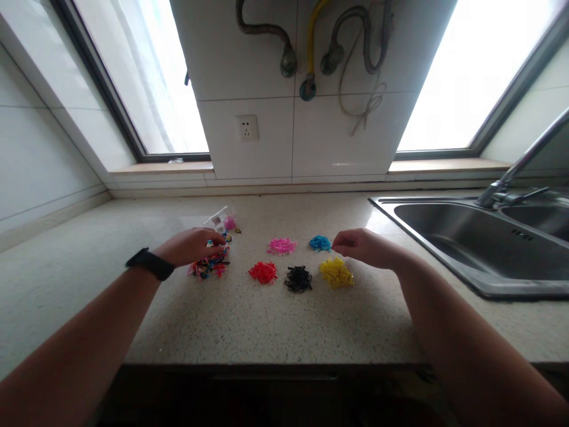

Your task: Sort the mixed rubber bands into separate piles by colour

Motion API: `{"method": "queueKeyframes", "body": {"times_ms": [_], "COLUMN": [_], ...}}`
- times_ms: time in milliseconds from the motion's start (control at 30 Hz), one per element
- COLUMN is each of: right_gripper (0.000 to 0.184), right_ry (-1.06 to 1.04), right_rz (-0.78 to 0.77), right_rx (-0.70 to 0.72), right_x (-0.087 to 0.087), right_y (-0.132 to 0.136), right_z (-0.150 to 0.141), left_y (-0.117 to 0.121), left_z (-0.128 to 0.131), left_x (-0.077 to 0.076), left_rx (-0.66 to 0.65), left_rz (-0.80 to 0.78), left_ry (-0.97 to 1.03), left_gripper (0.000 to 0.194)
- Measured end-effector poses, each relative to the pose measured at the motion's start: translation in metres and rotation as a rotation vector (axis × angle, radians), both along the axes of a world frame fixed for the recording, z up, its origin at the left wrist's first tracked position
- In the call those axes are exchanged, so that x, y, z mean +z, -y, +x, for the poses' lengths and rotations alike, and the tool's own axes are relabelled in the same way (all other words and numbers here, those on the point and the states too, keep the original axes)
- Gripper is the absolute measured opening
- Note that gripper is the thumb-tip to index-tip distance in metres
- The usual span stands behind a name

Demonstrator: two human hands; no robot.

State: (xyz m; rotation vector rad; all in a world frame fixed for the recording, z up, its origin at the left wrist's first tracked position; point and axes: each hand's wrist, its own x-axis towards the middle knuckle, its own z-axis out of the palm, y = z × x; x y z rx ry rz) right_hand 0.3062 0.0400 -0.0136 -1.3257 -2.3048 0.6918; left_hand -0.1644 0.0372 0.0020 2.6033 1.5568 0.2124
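My left hand (195,245), with a black band on its wrist, is over a mixed-colour pile of small rubber bands (208,268). Its fingers are bent together, and whatever they grip is too small to make out. My right hand (361,247) is pinched at the right edge of a blue pile of rubber bands (320,242); I cannot make out what its fingertips hold. Between the hands lie a pink pile (281,245), a red pile (263,272) and a black pile (298,278). A yellow pile (336,272) sits just in front of my right hand.
A clear plastic bag (217,220) with a pink item (230,223) lies behind the mixed pile. On the right, a steel sink (444,237) with a faucet (493,193) is set into the speckled counter (213,332). A wall socket (247,127) and pipes are at the back.
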Motion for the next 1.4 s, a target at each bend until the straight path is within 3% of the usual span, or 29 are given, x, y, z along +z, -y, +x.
{"method": "queueKeyframes", "body": {"times_ms": [367, 733, 1400], "right_gripper": [0.033, 0.032, 0.031], "right_ry": [0.017, 0.033, 0.035], "right_rz": [0.005, 0.001, 0.012], "right_rx": [0.006, 0.008, 0.012], "right_x": [0.0017, 0.0010, 0.0002], "right_y": [0.0020, 0.0015, 0.0009], "right_z": [-0.0015, -0.0032, -0.0031], "left_y": [-0.0012, -0.0026, -0.0014], "left_z": [0.0020, 0.0055, 0.0054], "left_x": [-0.0075, -0.0079, -0.0026], "left_rx": [-0.117, -0.034, -0.011], "left_rz": [0.039, 0.011, 0.071], "left_ry": [0.142, 0.019, 0.185], "left_gripper": [0.031, 0.027, 0.021]}}
